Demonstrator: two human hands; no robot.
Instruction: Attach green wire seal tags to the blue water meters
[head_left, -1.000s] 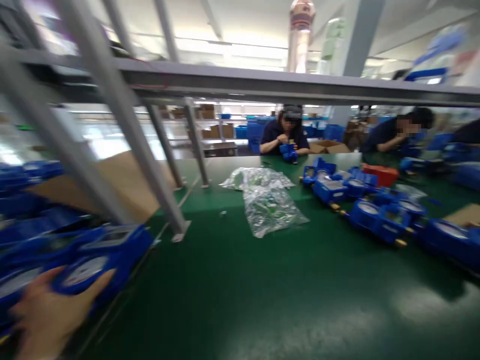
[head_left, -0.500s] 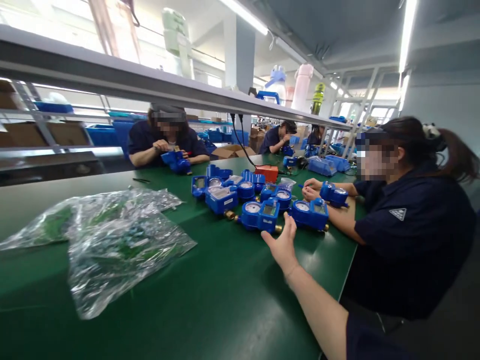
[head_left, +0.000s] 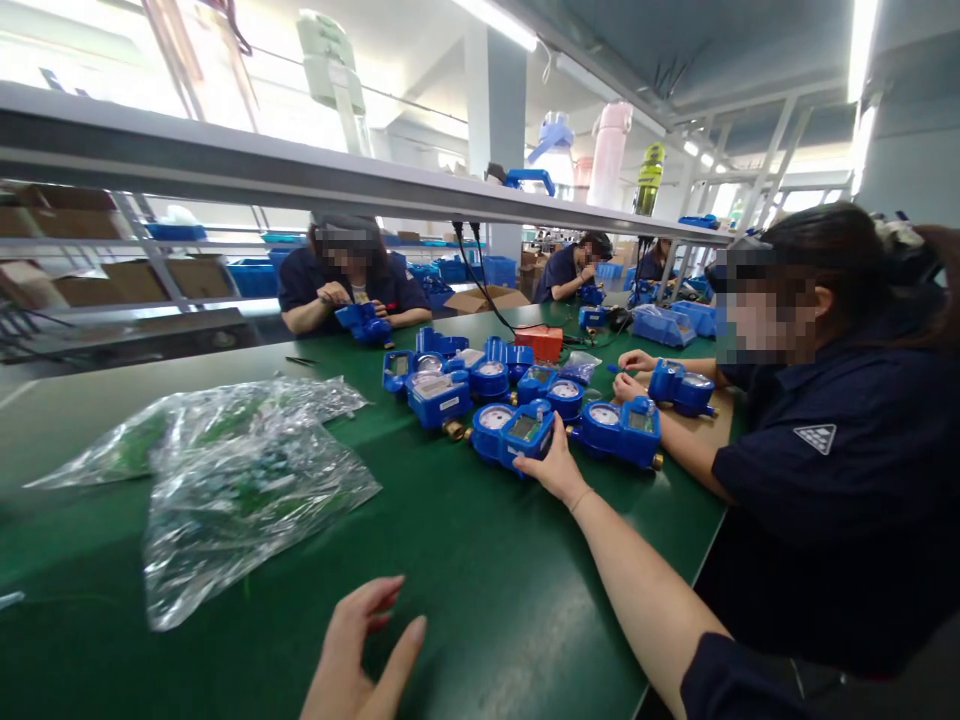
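My right hand point(head_left: 559, 470) reaches across the green table and grips the right end of a blue water meter point(head_left: 496, 425). Its thumb lies on the near side and its fingers reach round the far side. The meter has a round white dial, a small display and a brass end. My left hand point(head_left: 364, 655) is raised above the table at the bottom, holding nothing, thumb and fingers apart. Close by on the right rests another blue water meter point(head_left: 611, 428). Behind the gripped one, more blue meters point(head_left: 439, 395) lie in a group.
Clear plastic bags point(head_left: 255, 490) with green and bluish pieces lie on the table point(head_left: 225, 670) at left. Tweezers point(head_left: 301, 360) and an orange box point(head_left: 538, 343) are farther back. A shelf point(head_left: 405, 195) crosses overhead. Co-workers point(head_left: 832, 460) sit at the right and across.
My right hand has closed on the water meter, which is shifted and tilted slightly. My left hand has come into view at the bottom. The view has turned a little.
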